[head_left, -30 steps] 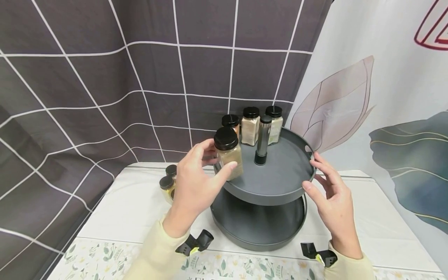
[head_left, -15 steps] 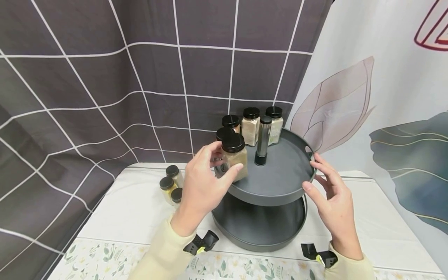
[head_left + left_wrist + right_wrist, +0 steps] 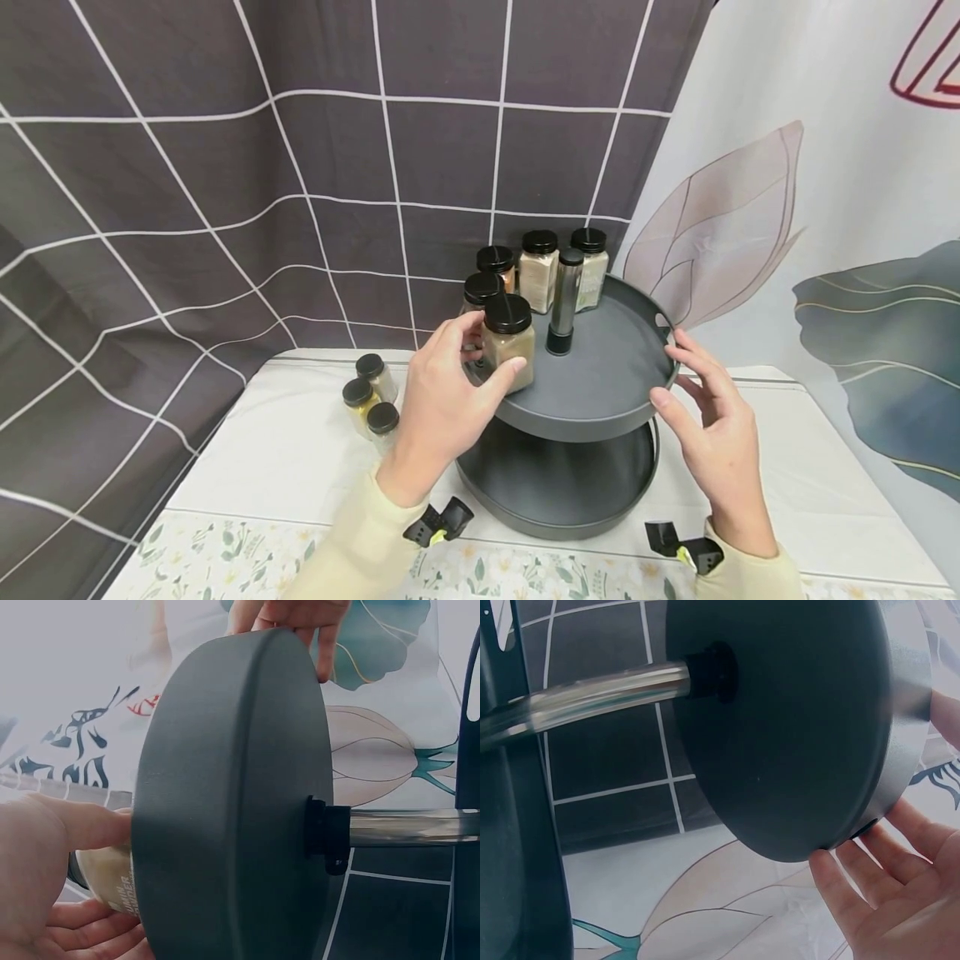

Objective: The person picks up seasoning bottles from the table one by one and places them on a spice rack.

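Nearest, at six o'clock, lies the flowered edge of the cloth (image 3: 495, 575), with the lower tray (image 3: 555, 492) standing just past it. The right hand (image 3: 708, 417), thumb and fingers apart, touches the outer wall of the upper tray (image 3: 618, 375) between three and four o'clock. The left hand (image 3: 450, 383) is clamped on a jar (image 3: 510, 350), thumb on one side and fingers on the other; it is about upright just inside the rim at eight o'clock, though whether its base touches the floor cannot be told. Out at nine, three small jars (image 3: 360, 403) stand on the cloth. Behind the held one is a second jar (image 3: 482, 289); a post (image 3: 566, 304) rises mid-tray. Three rear jars (image 3: 537, 279) span ten to twelve o'clock, the curtain (image 3: 442, 154) beyond.
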Motion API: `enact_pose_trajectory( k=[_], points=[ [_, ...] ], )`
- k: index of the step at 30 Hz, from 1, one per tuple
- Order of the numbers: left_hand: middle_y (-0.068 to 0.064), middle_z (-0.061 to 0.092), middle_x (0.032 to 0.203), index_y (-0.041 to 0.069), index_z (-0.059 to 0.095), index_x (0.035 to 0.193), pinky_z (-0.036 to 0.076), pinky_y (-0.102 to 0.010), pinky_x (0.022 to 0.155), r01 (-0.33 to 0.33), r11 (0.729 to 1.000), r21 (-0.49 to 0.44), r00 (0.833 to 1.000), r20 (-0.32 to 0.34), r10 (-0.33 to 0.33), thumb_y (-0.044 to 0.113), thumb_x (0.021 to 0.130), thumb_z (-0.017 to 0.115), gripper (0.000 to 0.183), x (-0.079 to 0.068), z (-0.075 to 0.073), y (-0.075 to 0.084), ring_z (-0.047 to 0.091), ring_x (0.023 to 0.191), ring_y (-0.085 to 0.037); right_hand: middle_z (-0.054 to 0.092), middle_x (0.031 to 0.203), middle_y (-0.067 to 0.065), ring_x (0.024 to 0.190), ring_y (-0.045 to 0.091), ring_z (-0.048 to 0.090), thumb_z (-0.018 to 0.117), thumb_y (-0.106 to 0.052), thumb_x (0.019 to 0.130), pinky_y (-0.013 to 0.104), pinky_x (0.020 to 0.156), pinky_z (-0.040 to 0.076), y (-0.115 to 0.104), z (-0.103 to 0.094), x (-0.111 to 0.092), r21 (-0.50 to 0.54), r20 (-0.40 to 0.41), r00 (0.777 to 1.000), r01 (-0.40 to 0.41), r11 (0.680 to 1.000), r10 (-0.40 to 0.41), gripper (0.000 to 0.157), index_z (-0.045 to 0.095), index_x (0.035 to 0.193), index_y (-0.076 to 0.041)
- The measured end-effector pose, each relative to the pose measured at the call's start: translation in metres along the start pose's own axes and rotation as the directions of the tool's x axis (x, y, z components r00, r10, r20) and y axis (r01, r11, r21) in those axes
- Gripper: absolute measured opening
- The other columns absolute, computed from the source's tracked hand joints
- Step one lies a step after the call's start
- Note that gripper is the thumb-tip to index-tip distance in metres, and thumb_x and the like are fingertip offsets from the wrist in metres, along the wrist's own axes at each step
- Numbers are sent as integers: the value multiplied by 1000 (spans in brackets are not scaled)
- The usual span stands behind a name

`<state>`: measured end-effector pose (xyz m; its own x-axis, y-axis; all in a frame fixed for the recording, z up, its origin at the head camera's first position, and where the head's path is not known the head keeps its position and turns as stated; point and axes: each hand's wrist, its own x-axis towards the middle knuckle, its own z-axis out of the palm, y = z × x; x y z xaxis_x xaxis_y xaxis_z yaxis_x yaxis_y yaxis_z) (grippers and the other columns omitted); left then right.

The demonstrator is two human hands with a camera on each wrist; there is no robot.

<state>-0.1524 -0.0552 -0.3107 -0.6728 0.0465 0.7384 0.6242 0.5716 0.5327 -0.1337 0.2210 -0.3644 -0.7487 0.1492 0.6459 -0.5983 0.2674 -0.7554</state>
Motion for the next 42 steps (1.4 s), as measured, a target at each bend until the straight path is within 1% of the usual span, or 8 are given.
enact_pose_trajectory(
  k=[6,12,20,27,32,42],
  points=[
    [-11,68,110,-2,63,124,59,-26,78,10,1000,4,1000,1,-10,23,79,88,57,-1,2,0,71,87,-17,49,150,14,139,18,45,66,17,84,19,102,43,0,0,0,-2,0,1000,-3,1000,3,50,57,133,9],
    [-10,69,110,-2,64,124,59,-26,77,-5,1000,17,1000,-9,5,24,78,89,58,0,4,-1,72,86,-17,49,150,14,139,18,45,67,17,84,19,102,43,-1,0,0,-13,-1,1000,-6,1000,6,51,57,133,9],
    [-10,70,106,-1,65,122,58,-31,77,-9,999,38,1000,-9,9,25,77,89,58,-2,4,-3,71,86,-18,49,150,15,139,18,45,66,17,84,19,102,43,1,0,1,25,5,1000,5,1000,-5,50,57,133,10],
    [-9,71,101,-1,66,120,57,-34,76,-7,997,75,1000,-14,8,29,76,89,58,-3,4,-2,70,87,-19,49,150,16,139,18,45,66,17,84,19,102,43,1,0,1,25,5,1000,20,999,-20,50,57,133,11],
    [-9,72,99,0,67,118,58,-34,75,-21,994,103,1000,-21,24,33,75,90,59,-4,3,-4,71,86,-19,49,150,16,139,18,45,66,17,84,19,102,43,1,1,1,49,7,1000,18,999,-18,50,57,132,11],
    [-8,71,101,-1,67,120,58,-33,79,-78,989,129,997,15,77,35,74,91,63,-3,-1,-7,70,88,-18,49,149,17,139,19,45,66,18,84,20,103,43,2,-1,0,56,2,1000,17,998,-17,49,57,132,12]
  ],
)
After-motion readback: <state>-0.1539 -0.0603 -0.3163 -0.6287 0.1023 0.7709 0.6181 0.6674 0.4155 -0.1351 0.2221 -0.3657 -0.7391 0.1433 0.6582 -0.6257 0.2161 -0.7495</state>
